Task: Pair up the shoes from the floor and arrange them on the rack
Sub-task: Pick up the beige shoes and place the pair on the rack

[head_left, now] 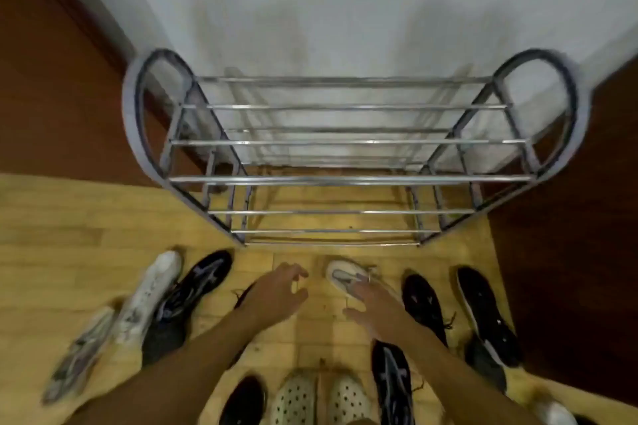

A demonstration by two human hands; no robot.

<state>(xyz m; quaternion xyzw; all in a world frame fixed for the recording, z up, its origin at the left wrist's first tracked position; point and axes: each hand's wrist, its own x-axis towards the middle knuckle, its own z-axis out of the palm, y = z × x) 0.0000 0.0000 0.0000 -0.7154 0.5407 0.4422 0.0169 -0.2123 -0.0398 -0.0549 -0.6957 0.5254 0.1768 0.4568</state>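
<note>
Well, the rack (pixel 352 142) at twelve o'clock stood bare, nothing paired yet; left hand (pixel 272 293) hovered slack, empty; right hand (pixel 374 309) touched the white shoe (pixel 340 274) at six o'clock, grip unclear.

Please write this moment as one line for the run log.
phase: reaching | left hand: open, holds nothing | right hand: touches white shoe on floor | rack: no shoes

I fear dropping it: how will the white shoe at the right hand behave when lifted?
Probably light: the white shoe looks like a low, soft sneaker. The upper may fold under a pinch. Lying flat, it should not roll.
</note>
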